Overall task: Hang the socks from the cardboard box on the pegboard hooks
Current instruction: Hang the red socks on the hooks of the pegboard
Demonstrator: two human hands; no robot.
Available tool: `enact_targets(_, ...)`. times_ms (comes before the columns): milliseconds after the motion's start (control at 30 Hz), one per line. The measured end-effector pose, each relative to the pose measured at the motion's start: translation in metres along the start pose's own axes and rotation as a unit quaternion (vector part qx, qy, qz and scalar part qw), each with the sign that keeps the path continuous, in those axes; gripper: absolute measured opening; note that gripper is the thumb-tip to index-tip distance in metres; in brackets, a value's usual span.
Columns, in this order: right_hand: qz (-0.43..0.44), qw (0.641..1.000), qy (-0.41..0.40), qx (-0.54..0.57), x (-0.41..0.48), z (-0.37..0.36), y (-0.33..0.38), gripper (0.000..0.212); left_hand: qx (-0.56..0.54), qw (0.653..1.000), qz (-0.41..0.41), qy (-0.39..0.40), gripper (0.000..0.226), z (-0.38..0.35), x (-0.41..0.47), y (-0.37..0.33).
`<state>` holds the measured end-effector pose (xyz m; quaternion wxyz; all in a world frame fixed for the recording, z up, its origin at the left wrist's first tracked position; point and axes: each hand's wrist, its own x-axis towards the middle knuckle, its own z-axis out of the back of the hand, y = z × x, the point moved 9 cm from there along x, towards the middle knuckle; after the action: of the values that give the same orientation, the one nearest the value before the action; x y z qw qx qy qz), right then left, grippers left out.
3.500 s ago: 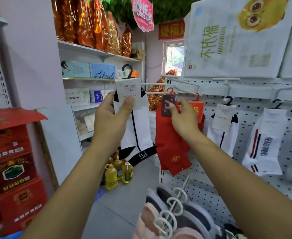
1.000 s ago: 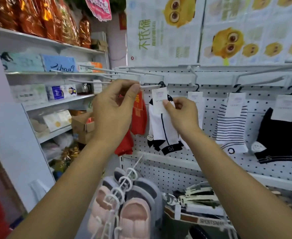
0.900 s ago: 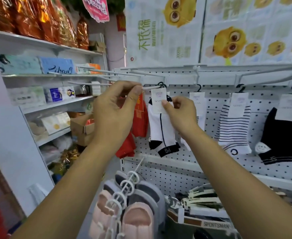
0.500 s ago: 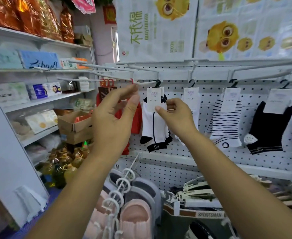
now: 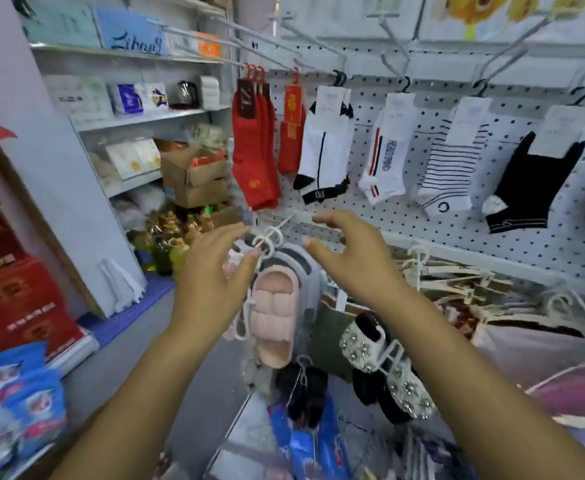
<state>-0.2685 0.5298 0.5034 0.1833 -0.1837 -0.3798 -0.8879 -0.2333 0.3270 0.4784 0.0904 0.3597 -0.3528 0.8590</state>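
A white sock with black trim (image 5: 325,147) hangs by its black hanger from a pegboard hook (image 5: 305,51). Red socks (image 5: 254,147) hang to its left. To its right hang a white sock with red stripes (image 5: 384,150), a striped sock (image 5: 450,157) and a black sock (image 5: 530,181). The white pegboard (image 5: 419,216) stands behind them. My left hand (image 5: 215,275) and my right hand (image 5: 350,258) are both below the socks, fingers spread, holding nothing. A cardboard box (image 5: 194,168) with red items sits on the shelf at left.
Slippers on white hangers (image 5: 273,303) dangle right under my hands, with a studded sandal (image 5: 384,365) beside them. Shelves of packaged goods (image 5: 128,98) stand at left, red cartons (image 5: 14,271) nearer. Oil bottles (image 5: 170,244) sit on the floor.
Both hands have let go of the white sock and its hook and dropped below the sock row. The sock now hangs free. The view has tilted down.
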Motion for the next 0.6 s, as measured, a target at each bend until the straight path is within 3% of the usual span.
enact_targets(233,0.048,0.986,0.162,-0.004,-0.117,-0.118,-0.003,0.041,0.120,0.981,0.133,0.076,0.038,0.043,-0.170,0.072)
enact_targets(367,0.045,0.963,0.264,0.006,-0.184,-0.204,0.004,0.042,0.206,0.940,0.228,0.147,0.044,0.097,-0.268,0.132)
enact_targets(600,0.047,0.911,0.409,0.009,-0.268,-0.326,0.021,0.033,0.297,0.877,0.343,0.159,0.044,0.181,-0.397,0.193)
